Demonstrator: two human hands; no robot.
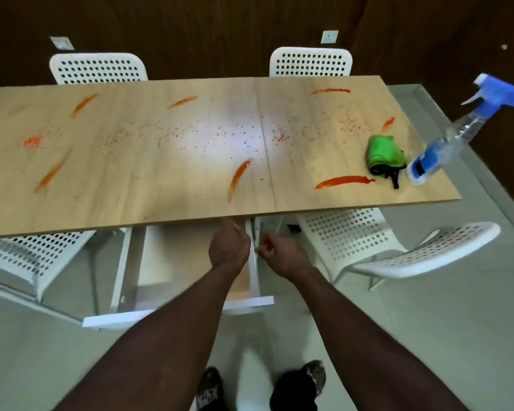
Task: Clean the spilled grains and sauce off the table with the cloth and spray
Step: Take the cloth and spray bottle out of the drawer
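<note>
The long wooden table carries several orange-red sauce streaks, one near the front middle and one at the front right. Fine grains are scattered in a band along its middle. A crumpled green cloth with a black strap lies near the right end. Beside the cloth, at the right corner, stands a clear spray bottle with a blue trigger head. My left hand is just below the table's front edge, one finger stretched toward it. My right hand hangs beside it, loosely curled and holding nothing, with orange smears on the fingers.
An open white drawer juts out under the table, beneath my hands. White perforated chairs stand at the front left, front right, back left and back right. My feet are on the pale floor.
</note>
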